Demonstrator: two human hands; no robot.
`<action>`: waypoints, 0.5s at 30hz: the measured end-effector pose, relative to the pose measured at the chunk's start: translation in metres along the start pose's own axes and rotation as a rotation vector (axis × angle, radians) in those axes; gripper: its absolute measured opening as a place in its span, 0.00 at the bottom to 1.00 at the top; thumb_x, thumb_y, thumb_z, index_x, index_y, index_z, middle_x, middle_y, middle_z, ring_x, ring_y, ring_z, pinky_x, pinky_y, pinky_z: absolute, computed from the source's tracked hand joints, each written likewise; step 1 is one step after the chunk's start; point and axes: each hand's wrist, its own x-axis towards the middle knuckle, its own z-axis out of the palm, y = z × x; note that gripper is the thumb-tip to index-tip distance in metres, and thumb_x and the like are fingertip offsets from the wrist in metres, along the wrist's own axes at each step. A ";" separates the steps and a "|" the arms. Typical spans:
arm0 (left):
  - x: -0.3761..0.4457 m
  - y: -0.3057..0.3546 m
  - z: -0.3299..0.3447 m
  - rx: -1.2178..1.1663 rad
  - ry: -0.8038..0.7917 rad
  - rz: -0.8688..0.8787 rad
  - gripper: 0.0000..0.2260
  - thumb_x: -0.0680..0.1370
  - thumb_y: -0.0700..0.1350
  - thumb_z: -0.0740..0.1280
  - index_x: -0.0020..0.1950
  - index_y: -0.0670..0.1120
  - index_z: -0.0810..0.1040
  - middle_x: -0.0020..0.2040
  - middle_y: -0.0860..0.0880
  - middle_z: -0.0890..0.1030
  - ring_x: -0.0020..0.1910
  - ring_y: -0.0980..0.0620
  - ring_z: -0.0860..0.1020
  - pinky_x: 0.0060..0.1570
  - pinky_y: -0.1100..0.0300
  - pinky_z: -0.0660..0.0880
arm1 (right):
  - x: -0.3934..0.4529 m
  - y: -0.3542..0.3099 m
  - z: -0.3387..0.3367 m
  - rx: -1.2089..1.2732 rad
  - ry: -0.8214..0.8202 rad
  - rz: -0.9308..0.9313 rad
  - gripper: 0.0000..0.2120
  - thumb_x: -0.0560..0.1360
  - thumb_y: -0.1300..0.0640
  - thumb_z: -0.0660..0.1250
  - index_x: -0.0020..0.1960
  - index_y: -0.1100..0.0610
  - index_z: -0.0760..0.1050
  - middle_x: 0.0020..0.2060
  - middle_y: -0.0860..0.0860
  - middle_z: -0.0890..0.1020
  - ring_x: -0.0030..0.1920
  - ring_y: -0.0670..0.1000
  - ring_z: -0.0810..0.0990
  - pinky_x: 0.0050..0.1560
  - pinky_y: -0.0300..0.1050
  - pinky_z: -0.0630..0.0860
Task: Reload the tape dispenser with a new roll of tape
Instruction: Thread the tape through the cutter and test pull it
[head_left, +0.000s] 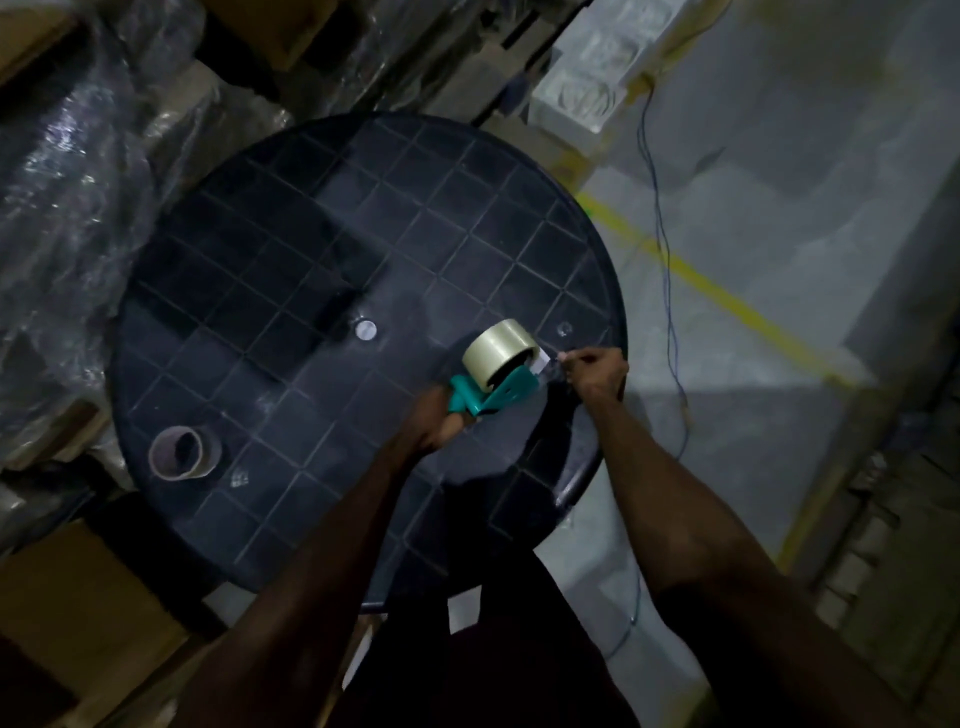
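Observation:
A teal tape dispenser is held just above the round black table, near its right edge. A pale new roll of tape sits on the dispenser's spool. My left hand is wrapped around the dispenser's handle. My right hand pinches the free end of the tape at the dispenser's front, by the blade. An empty brown cardboard core lies on its side on the table at the near left.
Plastic-wrapped goods and cardboard boxes crowd the table's left side. To the right is grey floor with a yellow line and a thin blue wire. White foam blocks stand at the back.

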 end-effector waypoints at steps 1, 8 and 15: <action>0.007 -0.005 0.007 0.018 0.000 -0.014 0.22 0.66 0.56 0.74 0.55 0.46 0.81 0.49 0.45 0.85 0.49 0.46 0.83 0.47 0.52 0.80 | 0.003 0.002 0.002 -0.007 0.006 -0.013 0.09 0.67 0.54 0.79 0.42 0.59 0.86 0.30 0.52 0.83 0.31 0.49 0.80 0.34 0.40 0.78; 0.009 0.008 0.018 0.103 0.044 -0.016 0.15 0.73 0.50 0.72 0.55 0.43 0.81 0.51 0.39 0.84 0.52 0.40 0.82 0.43 0.58 0.70 | 0.008 0.001 0.006 -0.038 0.076 -0.131 0.05 0.72 0.58 0.73 0.45 0.59 0.87 0.39 0.58 0.87 0.35 0.46 0.78 0.33 0.28 0.65; 0.017 0.016 0.024 0.237 0.042 -0.002 0.16 0.75 0.51 0.68 0.57 0.42 0.79 0.55 0.39 0.83 0.55 0.38 0.81 0.50 0.51 0.76 | 0.021 0.016 0.018 -0.082 0.112 -0.124 0.14 0.67 0.48 0.77 0.45 0.56 0.82 0.39 0.51 0.84 0.39 0.50 0.82 0.43 0.41 0.77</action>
